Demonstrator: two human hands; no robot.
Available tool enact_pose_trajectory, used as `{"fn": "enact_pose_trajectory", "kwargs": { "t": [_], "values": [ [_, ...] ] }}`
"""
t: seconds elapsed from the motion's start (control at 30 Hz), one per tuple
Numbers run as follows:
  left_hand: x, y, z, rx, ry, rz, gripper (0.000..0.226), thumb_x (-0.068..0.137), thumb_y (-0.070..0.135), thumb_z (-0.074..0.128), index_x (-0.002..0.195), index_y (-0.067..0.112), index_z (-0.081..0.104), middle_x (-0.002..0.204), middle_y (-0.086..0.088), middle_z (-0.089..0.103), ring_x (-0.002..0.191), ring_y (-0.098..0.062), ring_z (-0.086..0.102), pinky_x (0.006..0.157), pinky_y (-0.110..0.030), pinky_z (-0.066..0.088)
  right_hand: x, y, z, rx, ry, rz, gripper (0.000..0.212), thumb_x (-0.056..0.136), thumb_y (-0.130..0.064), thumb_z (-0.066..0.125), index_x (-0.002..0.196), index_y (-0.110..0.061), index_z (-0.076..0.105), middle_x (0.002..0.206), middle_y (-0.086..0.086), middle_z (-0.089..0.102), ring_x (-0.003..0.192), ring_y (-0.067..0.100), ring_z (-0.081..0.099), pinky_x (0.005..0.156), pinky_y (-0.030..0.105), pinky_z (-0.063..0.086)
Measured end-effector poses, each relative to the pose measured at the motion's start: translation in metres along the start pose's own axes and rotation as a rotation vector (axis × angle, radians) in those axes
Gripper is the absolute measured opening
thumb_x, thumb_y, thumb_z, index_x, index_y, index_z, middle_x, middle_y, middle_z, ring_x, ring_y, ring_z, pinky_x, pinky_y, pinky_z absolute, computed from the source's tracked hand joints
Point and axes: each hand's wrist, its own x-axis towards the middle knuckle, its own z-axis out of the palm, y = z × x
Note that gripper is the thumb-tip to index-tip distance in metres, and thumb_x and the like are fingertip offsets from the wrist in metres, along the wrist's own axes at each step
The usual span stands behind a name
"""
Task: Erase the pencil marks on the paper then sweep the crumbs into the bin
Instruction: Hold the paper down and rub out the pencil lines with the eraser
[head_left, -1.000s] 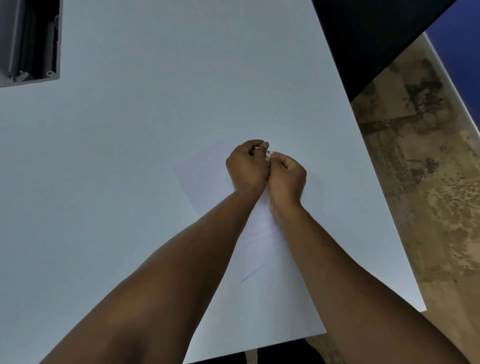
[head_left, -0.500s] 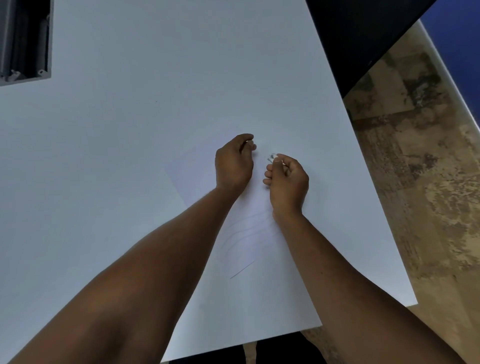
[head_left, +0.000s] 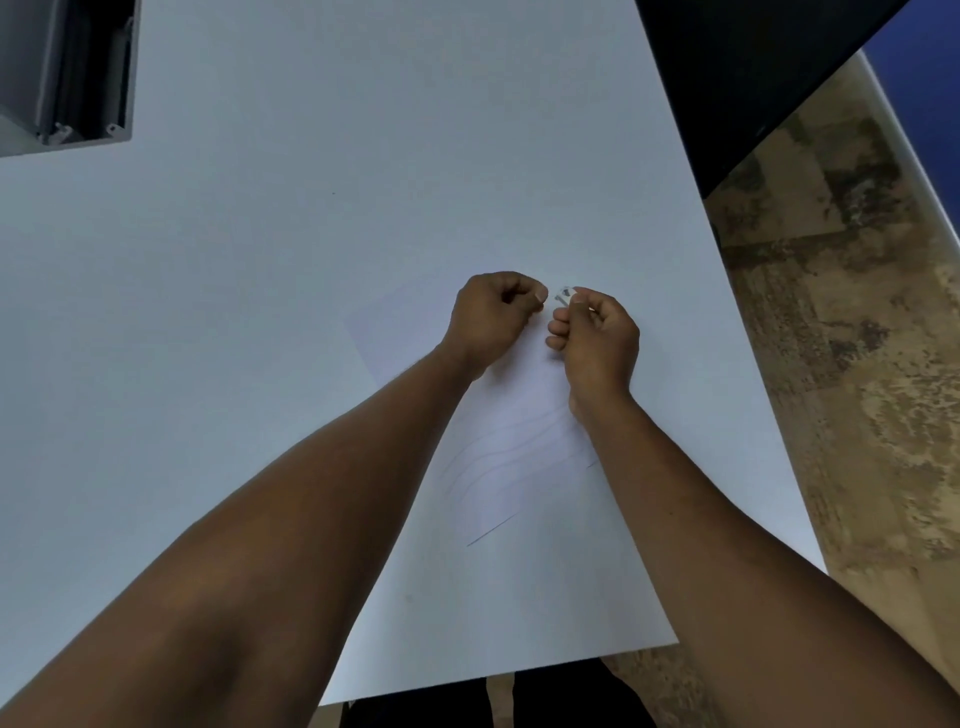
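A white sheet of paper (head_left: 511, 452) lies on the white table (head_left: 260, 312), with faint wavy pencil lines (head_left: 498, 457) near its lower part. My right hand (head_left: 597, 338) pinches a small whitish eraser (head_left: 563, 296) between thumb and fingertips, just above the paper's far end. My left hand (head_left: 493, 317) is curled into a loose fist beside it, a small gap apart; whether it holds anything is hidden. Both forearms cross the sheet.
A grey open bin or box (head_left: 67, 78) sits at the table's far left corner. The table's right edge drops to a mottled brown floor (head_left: 857, 364). A dark panel (head_left: 753, 67) stands at the far right.
My two hands were pressed together at the fingertips a second ago; they have drawn apart, the right one keeping the eraser.
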Motion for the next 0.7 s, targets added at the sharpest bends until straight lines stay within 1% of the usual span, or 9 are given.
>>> {"fn": "enact_pose_trajectory", "kwargs": {
  "t": [0.1, 0.13, 0.17, 0.27, 0.37, 0.4, 0.5, 0.63, 0.7],
  "values": [
    [-0.001, 0.003, -0.001, 0.130, -0.002, 0.073, 0.026, 0.096, 0.016, 0.069, 0.122, 0.015, 0.072, 0.105, 0.005, 0.074, 0.091, -0.002, 0.066, 0.087, -0.009, 0.048, 0.002, -0.002, -0.002, -0.011, 0.015, -0.012, 0.014, 0.098, -0.015, 0.054, 0.105, -0.015, 0.067, 0.079, 0.003, 0.070, 0.062, 0.010, 0.064, 0.062, 0.026, 0.054],
    [-0.002, 0.003, 0.000, 0.192, 0.008, 0.104, 0.030, 0.097, 0.017, 0.069, 0.126, 0.015, 0.070, 0.110, 0.004, 0.074, 0.096, -0.002, 0.065, 0.086, -0.004, 0.045, 0.001, -0.001, -0.003, -0.018, 0.013, -0.018, 0.015, 0.098, -0.015, 0.054, 0.105, -0.015, 0.067, 0.079, 0.003, 0.070, 0.063, 0.010, 0.065, 0.061, 0.025, 0.054],
    [-0.003, 0.003, 0.000, 0.236, 0.038, 0.133, 0.030, 0.098, 0.017, 0.067, 0.128, 0.014, 0.069, 0.112, 0.004, 0.074, 0.099, -0.001, 0.064, 0.086, -0.003, 0.043, 0.000, 0.000, -0.003, -0.026, 0.012, -0.023, 0.015, 0.098, -0.016, 0.054, 0.106, -0.015, 0.067, 0.080, 0.003, 0.070, 0.063, 0.010, 0.065, 0.061, 0.025, 0.054],
    [-0.006, 0.000, -0.002, 0.251, 0.161, 0.165, 0.027, 0.100, 0.017, 0.062, 0.126, 0.015, 0.071, 0.111, 0.003, 0.076, 0.101, -0.004, 0.066, 0.093, -0.017, 0.049, -0.011, 0.007, -0.003, -0.050, -0.003, -0.032, 0.015, 0.097, -0.018, 0.055, 0.106, -0.014, 0.067, 0.081, 0.004, 0.071, 0.064, 0.011, 0.066, 0.059, 0.024, 0.053],
    [-0.012, -0.009, -0.008, 0.282, 0.219, 0.187, 0.027, 0.100, 0.013, 0.058, 0.123, 0.013, 0.072, 0.117, 0.002, 0.075, 0.109, -0.009, 0.066, 0.098, -0.030, 0.053, -0.026, 0.020, -0.001, -0.078, -0.038, -0.026, 0.015, 0.096, -0.018, 0.056, 0.105, -0.014, 0.067, 0.081, 0.004, 0.072, 0.063, 0.011, 0.065, 0.058, 0.026, 0.055],
    [-0.015, -0.013, -0.011, 0.326, 0.236, 0.197, 0.029, 0.100, 0.011, 0.056, 0.124, 0.014, 0.072, 0.120, 0.002, 0.074, 0.114, -0.012, 0.064, 0.100, -0.032, 0.052, -0.031, 0.024, 0.000, -0.085, -0.050, -0.022, 0.015, 0.096, -0.018, 0.056, 0.105, -0.014, 0.068, 0.081, 0.004, 0.072, 0.063, 0.011, 0.065, 0.059, 0.027, 0.056],
    [-0.031, -0.030, -0.027, 0.479, 0.330, 0.226, 0.033, 0.100, 0.007, 0.050, 0.126, 0.011, 0.070, 0.129, -0.005, 0.070, 0.126, -0.024, 0.057, 0.104, -0.030, 0.044, -0.043, 0.033, 0.005, -0.090, -0.055, -0.022, 0.012, 0.096, -0.015, 0.057, 0.102, -0.017, 0.067, 0.083, 0.001, 0.073, 0.064, 0.010, 0.067, 0.063, 0.027, 0.058],
    [-0.047, -0.060, -0.056, 0.674, 0.374, 0.254, 0.039, 0.097, 0.012, 0.045, 0.129, 0.006, 0.068, 0.137, -0.015, 0.063, 0.136, -0.040, 0.049, 0.111, -0.050, 0.041, -0.045, 0.037, 0.015, -0.075, -0.032, -0.035, 0.010, 0.096, -0.016, 0.058, 0.101, -0.021, 0.064, 0.091, -0.001, 0.073, 0.067, 0.005, 0.069, 0.069, 0.026, 0.059],
    [-0.051, -0.074, -0.069, 0.758, 0.350, 0.243, 0.042, 0.099, 0.015, 0.043, 0.134, 0.006, 0.064, 0.145, -0.017, 0.057, 0.144, -0.043, 0.040, 0.115, -0.052, 0.034, -0.042, 0.035, 0.019, -0.064, -0.035, -0.024, 0.014, 0.095, -0.012, 0.056, 0.101, -0.022, 0.064, 0.087, 0.001, 0.072, 0.064, 0.007, 0.067, 0.067, 0.027, 0.059]
  ]
}}
